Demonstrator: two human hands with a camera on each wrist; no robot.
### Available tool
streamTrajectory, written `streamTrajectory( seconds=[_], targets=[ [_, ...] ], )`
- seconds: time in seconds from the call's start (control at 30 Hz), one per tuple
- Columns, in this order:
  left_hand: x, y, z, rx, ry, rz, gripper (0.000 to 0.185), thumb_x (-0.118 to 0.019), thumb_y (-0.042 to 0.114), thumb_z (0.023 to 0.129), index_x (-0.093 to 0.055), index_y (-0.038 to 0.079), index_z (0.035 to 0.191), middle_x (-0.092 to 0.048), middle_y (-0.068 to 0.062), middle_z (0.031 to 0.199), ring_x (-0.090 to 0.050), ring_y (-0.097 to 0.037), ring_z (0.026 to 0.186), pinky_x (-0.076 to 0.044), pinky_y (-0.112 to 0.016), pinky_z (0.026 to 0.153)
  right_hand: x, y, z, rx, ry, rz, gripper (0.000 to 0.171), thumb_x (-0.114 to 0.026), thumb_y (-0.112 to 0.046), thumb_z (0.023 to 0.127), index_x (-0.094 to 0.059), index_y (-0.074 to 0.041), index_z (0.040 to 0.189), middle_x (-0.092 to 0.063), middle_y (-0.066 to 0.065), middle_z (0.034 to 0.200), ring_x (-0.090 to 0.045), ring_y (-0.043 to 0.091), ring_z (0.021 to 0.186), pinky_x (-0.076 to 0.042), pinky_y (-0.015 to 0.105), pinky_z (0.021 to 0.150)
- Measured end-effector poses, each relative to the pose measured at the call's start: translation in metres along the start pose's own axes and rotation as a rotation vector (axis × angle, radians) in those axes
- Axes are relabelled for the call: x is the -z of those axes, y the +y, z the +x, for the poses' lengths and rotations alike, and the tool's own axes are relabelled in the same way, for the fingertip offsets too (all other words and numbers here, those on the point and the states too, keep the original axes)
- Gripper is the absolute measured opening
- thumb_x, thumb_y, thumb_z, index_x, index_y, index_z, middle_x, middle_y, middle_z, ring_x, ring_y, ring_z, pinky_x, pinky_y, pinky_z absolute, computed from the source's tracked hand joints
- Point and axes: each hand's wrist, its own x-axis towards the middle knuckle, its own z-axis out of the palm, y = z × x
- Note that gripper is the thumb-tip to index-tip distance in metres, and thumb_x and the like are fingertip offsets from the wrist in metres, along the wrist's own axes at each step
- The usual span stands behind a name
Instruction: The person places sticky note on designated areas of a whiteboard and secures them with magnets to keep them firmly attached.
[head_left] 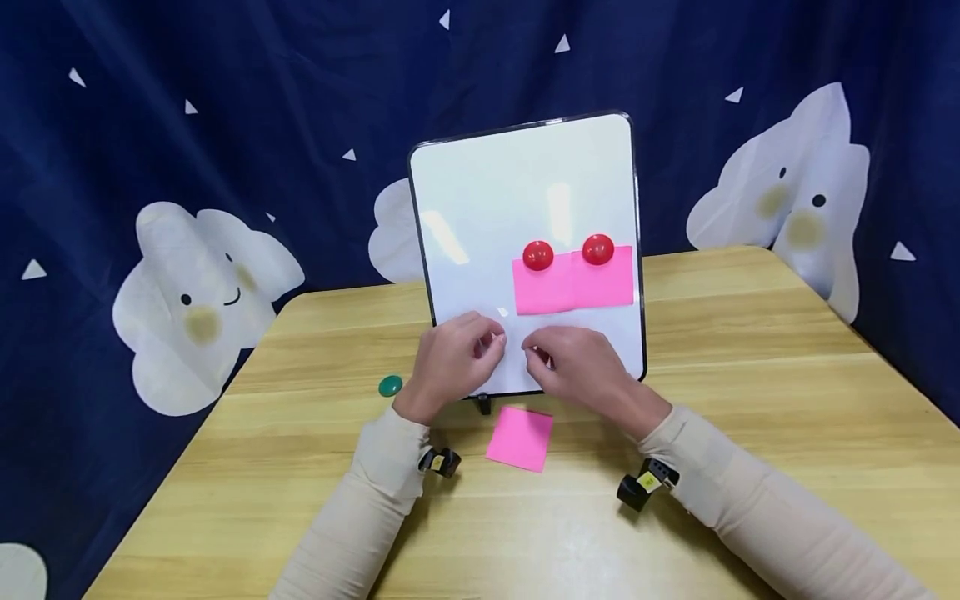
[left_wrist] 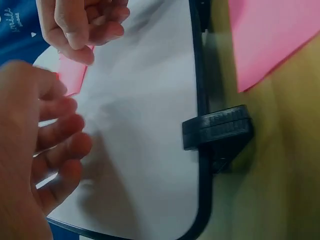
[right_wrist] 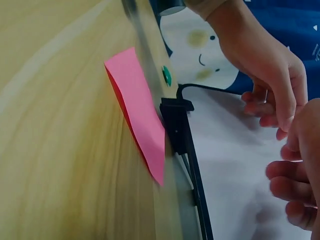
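Note:
A framed whiteboard (head_left: 495, 192) leans back on the table in the head view. Two pink sticky notes (head_left: 546, 293) sit side by side on its lower right, each with a round red magnet (head_left: 597, 249) at its top edge. My left hand (head_left: 453, 358) hovers over the board's lower part, fingers loosely curled and nothing in them. Just to its right is my right hand (head_left: 581, 367), also loosely curled, with a small gap between the two. On the table below the board lies another pink sticky note (right_wrist: 137, 110), bent upward along one edge in the right wrist view.
A round green magnet (head_left: 390, 385) rests on the wooden table (head_left: 300, 467) left of the board. Black stand clips (left_wrist: 220, 125) grip the board's bottom edge. Behind hangs a dark blue curtain (head_left: 247, 100) with white cloud shapes.

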Motion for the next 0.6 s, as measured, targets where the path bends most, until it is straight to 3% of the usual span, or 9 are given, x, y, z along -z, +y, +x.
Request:
streamTrajectory(
  seconds=[0.23,0.47,0.6],
  targets=[
    [-0.0017,0.0045,-0.0047,-0.053,-0.143,-0.049,0.014,-0.064,0.024,0.094,-0.074,0.017,0.088,-0.060,0.010,0.073,-0.050,-0.005,0.068,-0.043,-0.020,0.059,-0.0018,-0.0043,-0.0012,-0.040,-0.184,0.048,0.010,-0.067,-0.014,0.088,-0.076,-0.011,0.091,-0.057,-0.011,0.067,-0.050,0.008,0.063,-0.045,0.026,0.061],
    [-0.0032,0.0088,-0.0064,-0.097,-0.225,-0.056,0.013,-0.064,0.023,0.094,-0.074,0.016,0.089,-0.056,0.011,0.071,-0.048,-0.004,0.065,-0.042,-0.020,0.059,-0.0029,-0.0054,-0.0024,-0.024,-0.438,0.078,0.024,-0.066,-0.019,0.092,-0.060,-0.024,0.068,-0.045,-0.014,0.057,-0.044,0.007,0.057,-0.042,0.027,0.060],
    [-0.0044,0.0094,-0.0087,-0.077,-0.257,-0.049,0.011,-0.065,0.023,0.094,-0.074,0.017,0.089,-0.053,0.012,0.068,-0.047,-0.004,0.064,-0.041,-0.020,0.058,-0.0021,-0.0057,-0.0043,-0.035,-0.571,0.095,0.018,-0.069,-0.023,0.092,-0.066,-0.025,0.075,-0.048,-0.015,0.059,-0.046,0.006,0.058,-0.043,0.028,0.063]
  ],
)
